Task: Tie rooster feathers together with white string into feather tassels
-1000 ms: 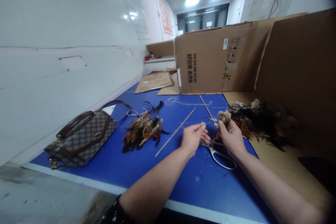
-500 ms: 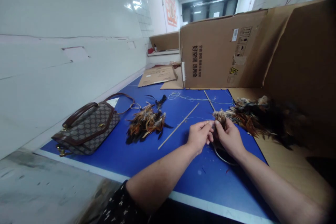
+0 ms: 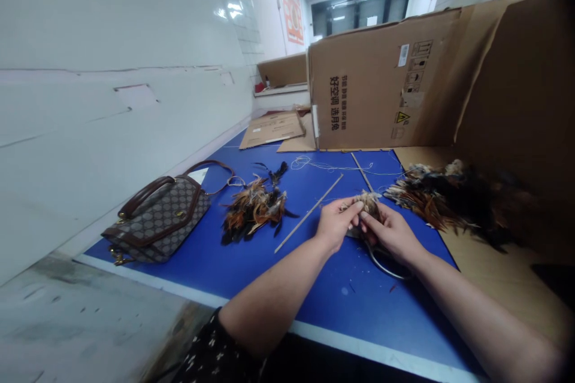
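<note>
My left hand (image 3: 336, 224) and my right hand (image 3: 390, 232) meet over the right part of the blue table. Both are closed round a bundle of feathers (image 3: 369, 198), whose pale, fluffy ends stick up between the thumbs. The rest of the bundle is mostly hidden by my fingers. Just below the right hand lies a metal ring (image 3: 387, 272), partly covered by that hand. To the left of my left hand a thin stick (image 3: 309, 213) rests slantwise on the table. Behind the hands lies a second stick (image 3: 362, 172).
A pile of brown and black feathers (image 3: 256, 206) lies left of centre, with a patterned handbag (image 3: 164, 218) beside it. More feathers (image 3: 449, 197) spread on cardboard at the right. Loose thread (image 3: 330, 166) trails across the blue table (image 3: 251, 272). A large cardboard box (image 3: 372, 90) stands behind.
My left hand has shifted onto the feather bundle and now pinches it along with the right. The bundle's fluffy ends have moved left, between both thumbs. The view has shifted slightly.
</note>
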A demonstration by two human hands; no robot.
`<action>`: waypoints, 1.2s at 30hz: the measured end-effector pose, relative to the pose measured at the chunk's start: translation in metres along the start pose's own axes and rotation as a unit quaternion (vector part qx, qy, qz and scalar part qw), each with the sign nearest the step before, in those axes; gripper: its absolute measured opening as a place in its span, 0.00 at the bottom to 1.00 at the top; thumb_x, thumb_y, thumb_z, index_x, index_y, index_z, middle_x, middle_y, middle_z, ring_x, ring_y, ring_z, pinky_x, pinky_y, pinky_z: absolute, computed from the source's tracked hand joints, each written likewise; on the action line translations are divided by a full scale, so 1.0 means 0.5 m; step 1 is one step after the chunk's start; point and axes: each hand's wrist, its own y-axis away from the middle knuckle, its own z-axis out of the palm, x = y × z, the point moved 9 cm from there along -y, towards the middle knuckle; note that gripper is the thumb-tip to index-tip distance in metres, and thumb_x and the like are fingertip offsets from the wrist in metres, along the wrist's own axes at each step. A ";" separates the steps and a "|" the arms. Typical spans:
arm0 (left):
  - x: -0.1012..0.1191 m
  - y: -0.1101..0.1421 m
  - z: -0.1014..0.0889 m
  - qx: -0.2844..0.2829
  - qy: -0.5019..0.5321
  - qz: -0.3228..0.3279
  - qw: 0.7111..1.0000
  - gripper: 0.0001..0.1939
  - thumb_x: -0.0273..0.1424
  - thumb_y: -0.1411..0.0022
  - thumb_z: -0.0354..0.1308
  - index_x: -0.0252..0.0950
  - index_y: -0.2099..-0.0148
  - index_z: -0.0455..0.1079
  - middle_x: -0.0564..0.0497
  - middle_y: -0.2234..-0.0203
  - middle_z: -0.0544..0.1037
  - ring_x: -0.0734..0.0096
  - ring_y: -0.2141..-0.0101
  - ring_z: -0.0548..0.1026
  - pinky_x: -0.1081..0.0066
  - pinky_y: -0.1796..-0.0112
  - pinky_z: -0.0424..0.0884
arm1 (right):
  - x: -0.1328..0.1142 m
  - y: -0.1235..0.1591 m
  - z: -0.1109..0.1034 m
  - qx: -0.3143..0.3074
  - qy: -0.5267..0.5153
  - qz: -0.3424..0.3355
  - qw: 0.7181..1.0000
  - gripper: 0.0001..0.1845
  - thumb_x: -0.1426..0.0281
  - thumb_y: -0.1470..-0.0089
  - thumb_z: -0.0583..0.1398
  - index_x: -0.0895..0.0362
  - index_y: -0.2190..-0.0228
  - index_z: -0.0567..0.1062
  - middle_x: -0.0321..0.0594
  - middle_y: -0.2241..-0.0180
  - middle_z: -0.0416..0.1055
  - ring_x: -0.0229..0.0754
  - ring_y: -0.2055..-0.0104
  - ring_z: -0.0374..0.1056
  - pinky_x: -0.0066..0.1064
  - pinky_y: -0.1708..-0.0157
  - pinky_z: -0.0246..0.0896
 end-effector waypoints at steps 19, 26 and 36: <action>-0.002 -0.001 -0.006 0.036 0.058 -0.018 0.997 0.21 0.44 0.47 0.72 0.29 0.63 0.76 0.55 0.81 0.68 0.81 0.79 0.62 0.74 0.77 0.49 | 0.011 -0.003 -0.031 0.108 -0.076 -0.008 0.991 0.21 0.49 0.41 0.65 0.52 0.67 0.67 0.28 0.79 0.63 0.33 0.84 0.58 0.27 0.85 0.57; -0.018 -0.004 -0.010 0.045 0.057 -0.022 0.997 0.22 0.43 0.50 0.74 0.31 0.65 0.72 0.54 0.80 0.71 0.80 0.79 0.64 0.75 0.75 0.55 | 0.004 0.002 -0.029 0.111 -0.043 -0.019 0.993 0.21 0.49 0.38 0.62 0.53 0.69 0.66 0.30 0.78 0.65 0.33 0.83 0.60 0.27 0.84 0.56; -0.024 -0.017 -0.016 0.018 0.054 -0.029 0.998 0.20 0.43 0.45 0.71 0.30 0.64 0.72 0.49 0.78 0.75 0.76 0.78 0.70 0.73 0.74 0.62 | -0.023 -0.017 -0.223 0.201 0.467 -0.021 0.861 0.14 0.58 0.38 0.58 0.55 0.65 0.75 0.50 0.70 0.76 0.53 0.68 0.72 0.42 0.66 0.67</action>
